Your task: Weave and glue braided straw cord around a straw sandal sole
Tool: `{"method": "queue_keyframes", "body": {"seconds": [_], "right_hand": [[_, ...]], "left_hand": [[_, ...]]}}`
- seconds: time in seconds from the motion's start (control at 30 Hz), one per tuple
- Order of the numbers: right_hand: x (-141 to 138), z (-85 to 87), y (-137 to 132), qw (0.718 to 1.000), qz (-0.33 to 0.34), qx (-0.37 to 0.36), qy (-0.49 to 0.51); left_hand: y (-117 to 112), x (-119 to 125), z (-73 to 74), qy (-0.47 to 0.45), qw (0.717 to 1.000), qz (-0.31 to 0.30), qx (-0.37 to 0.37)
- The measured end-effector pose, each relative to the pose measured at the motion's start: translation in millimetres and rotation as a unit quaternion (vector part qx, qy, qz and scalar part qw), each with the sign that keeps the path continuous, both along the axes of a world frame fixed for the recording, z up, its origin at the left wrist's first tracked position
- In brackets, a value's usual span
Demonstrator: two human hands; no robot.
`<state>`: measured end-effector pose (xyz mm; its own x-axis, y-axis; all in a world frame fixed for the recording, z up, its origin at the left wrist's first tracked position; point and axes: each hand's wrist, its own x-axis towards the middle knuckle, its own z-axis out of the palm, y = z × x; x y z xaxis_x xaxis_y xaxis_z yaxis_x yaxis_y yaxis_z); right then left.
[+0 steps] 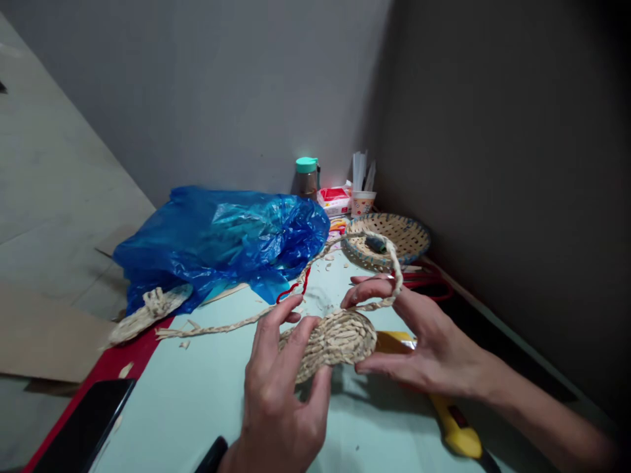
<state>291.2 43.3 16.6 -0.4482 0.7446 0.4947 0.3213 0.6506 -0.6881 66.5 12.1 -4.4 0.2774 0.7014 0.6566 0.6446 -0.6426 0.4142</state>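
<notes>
My left hand [286, 387] grips the left end of an oval coiled piece of braided straw [335, 341], thumb below and fingers on top. At its right end, my right hand [419, 328] holds the piece between the thumb and the curled fingers. A straw braid [398, 263] leaves the piece near my right fingers, loops up and back, then runs left across the table to a frayed end. Red yarn [297, 287] lies by the braid behind my left fingertips. Under my right hand is a yellow glue gun [456, 427], partly hidden.
A crumpled blue plastic bag [217, 236] covers the back left, with a braided straw piece [152, 315] before it. Behind stand a green-lidded bottle [306, 177], a tissue pack [335, 200] and a cup of white sticks [363, 203]. A woven basket [414, 236], red-handled scissors [434, 282] and a phone [83, 420] flank me.
</notes>
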Motion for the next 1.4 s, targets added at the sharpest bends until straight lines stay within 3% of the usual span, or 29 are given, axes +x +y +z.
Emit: {"method": "queue_keyframes", "body": {"seconds": [0.2,0.37,0.4,0.53,0.63,0.73,0.87,1.0,1.07,1.2,1.4], "right_hand": [[3.1,5.7,2.3,1.000,0.010,0.004,0.029],[5.3,8.5,3.5,0.999,0.015,-0.002,0.051],[5.8,8.2,3.9,0.998,0.020,-0.007,0.053],[7.6,9.2,4.6,0.994,0.050,-0.034,0.088],[8.6,14.5,3.8,0.987,0.068,-0.055,0.131],[10.2,19.1,2.3,0.964,0.118,-0.120,0.206],[13.0,15.3,1.4,0.906,0.187,-0.228,0.302],[10.8,8.8,1.7,0.871,0.241,-0.261,0.339],[7.9,7.4,1.6,0.859,0.254,-0.281,0.345],[4.1,6.4,1.2,0.857,0.254,-0.305,0.328],[5.8,7.7,1.3,0.880,0.225,-0.285,0.306]], "left_hand": [[-1.2,0.5,-0.9,-0.005,0.999,-0.001,-0.037],[5.3,-19.3,7.3,-0.038,0.994,-0.027,-0.098],[7.3,-23.4,9.9,-0.088,0.991,-0.004,-0.104],[13.6,-27.6,18.8,-0.291,0.931,0.119,-0.185],[18.0,-26.4,18.8,-0.354,0.890,0.154,-0.243],[21.1,-29.5,14.0,-0.356,0.884,0.133,-0.273],[16.2,-28.0,11.6,-0.323,0.890,0.062,-0.317],[5.4,-15.5,16.2,-0.338,0.847,0.002,-0.409],[2.4,-11.3,18.9,-0.319,0.853,-0.024,-0.414],[1.2,-9.8,23.0,-0.272,0.902,-0.065,-0.328],[-3.9,-6.1,28.8,-0.276,0.913,-0.064,-0.294]]}}
